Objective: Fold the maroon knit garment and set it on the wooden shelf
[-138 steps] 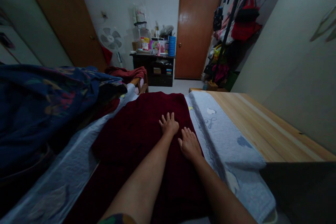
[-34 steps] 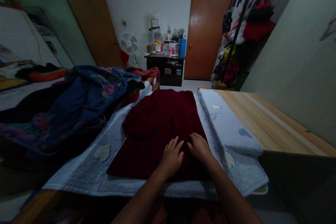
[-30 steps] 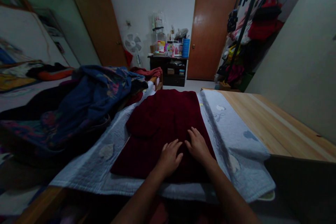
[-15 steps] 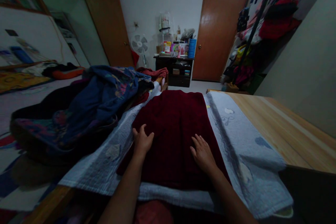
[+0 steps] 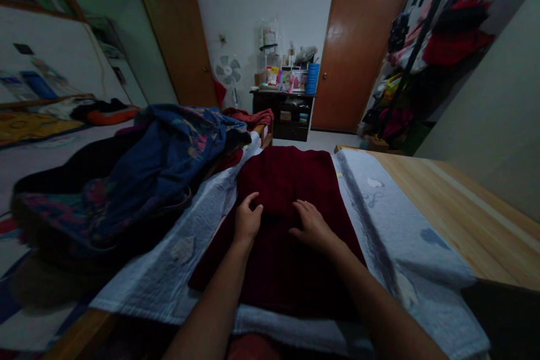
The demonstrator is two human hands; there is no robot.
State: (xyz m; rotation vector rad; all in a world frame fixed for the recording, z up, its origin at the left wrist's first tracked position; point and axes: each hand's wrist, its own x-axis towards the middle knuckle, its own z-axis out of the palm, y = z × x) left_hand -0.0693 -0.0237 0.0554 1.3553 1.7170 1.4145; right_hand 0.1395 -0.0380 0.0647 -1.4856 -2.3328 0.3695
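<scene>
A dark red garment (image 5: 291,275), its exact kind unclear, lies spread on a light blue-grey quilted cover (image 5: 185,264). My left hand (image 5: 248,218) rests on its left part, near the edge, thumb and forefinger apart; the other fingers are partly hidden. Farther right, my right hand (image 5: 313,225) lies on the middle of the cloth with its fingers stretched out and thumb apart. Between the two hands the fabric bunches slightly.
A heap of clothes with a blue floral garment (image 5: 164,169) lies to the left. On the right is a wooden board surface (image 5: 455,197). Beyond stand a dark cabinet (image 5: 282,129), a fan (image 5: 228,70) and a brown door (image 5: 348,62). Bags and clothes hang at the right.
Both hands have moved inward and slightly away from me, closer together. The garment's left edge has shifted inward, and its middle has rumpled. The view has shifted slightly.
</scene>
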